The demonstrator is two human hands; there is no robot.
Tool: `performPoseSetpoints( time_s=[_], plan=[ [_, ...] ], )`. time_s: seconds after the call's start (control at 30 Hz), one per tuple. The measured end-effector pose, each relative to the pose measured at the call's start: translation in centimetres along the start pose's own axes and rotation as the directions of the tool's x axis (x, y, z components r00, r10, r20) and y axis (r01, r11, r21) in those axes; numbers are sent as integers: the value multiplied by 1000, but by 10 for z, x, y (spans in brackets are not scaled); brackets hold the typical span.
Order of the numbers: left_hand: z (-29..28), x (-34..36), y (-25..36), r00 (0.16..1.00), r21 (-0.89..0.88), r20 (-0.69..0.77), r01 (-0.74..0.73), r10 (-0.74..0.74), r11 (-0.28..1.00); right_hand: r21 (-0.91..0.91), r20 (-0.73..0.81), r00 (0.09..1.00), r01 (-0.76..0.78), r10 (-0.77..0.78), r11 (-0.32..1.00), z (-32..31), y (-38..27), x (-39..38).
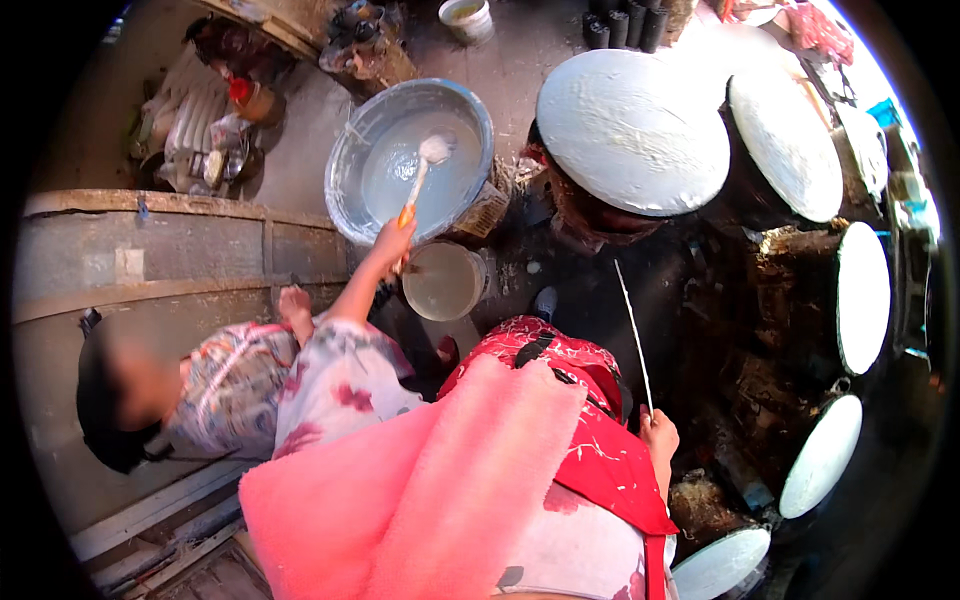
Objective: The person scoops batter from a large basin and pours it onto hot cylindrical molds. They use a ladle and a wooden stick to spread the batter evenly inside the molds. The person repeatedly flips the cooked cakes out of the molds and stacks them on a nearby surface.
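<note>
My left hand [398, 235] grips the orange handle of a white-headed tool [432, 155], whose head is over a grey tub [345, 160] of pale liquid. Below that hand stands a bucket [440, 285] of cloudy liquid. My right hand [658, 438], low on the right, is closed on a long, thin pale stick [630, 330] pointing up toward a big round white-coated disc [625, 130].
Several more white discs [860, 298] on dark stands line my right. Another person [220, 390] is close on my left beside a low ledge [170, 200]. A small bucket [465, 18], dark cylinders [625, 30] and bagged items [195, 130] lie farther back.
</note>
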State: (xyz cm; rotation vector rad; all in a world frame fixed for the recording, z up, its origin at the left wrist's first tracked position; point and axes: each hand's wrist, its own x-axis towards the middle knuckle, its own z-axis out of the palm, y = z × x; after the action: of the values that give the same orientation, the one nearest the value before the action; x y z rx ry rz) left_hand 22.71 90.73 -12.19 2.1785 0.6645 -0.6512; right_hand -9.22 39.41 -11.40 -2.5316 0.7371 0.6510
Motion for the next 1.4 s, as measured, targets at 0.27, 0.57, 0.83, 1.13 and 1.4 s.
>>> performPoseSetpoints(
  time_s=[0.27,0.57,0.83,1.13,1.4],
  plan=[
    [-5,131,-30,884,779,150,-382,444,497,-57,20,995,-98,99,994,-19,-33,-7],
    [16,25,-89,564,-515,826,764,-15,389,160,72,997,-50,39,986,18,-75,13],
    [8,-86,-13,564,-501,500,807,657,-312,95,33,968,245,-249,965,-17,-114,66],
    [-67,-134,3,736,-984,110,-13,668,177,-2,-88,850,521,-519,853,-34,-168,112],
    [-62,-52,-12,939,-984,162,177,302,-22,47,-132,854,512,-503,858,-29,-170,92]
  ],
)
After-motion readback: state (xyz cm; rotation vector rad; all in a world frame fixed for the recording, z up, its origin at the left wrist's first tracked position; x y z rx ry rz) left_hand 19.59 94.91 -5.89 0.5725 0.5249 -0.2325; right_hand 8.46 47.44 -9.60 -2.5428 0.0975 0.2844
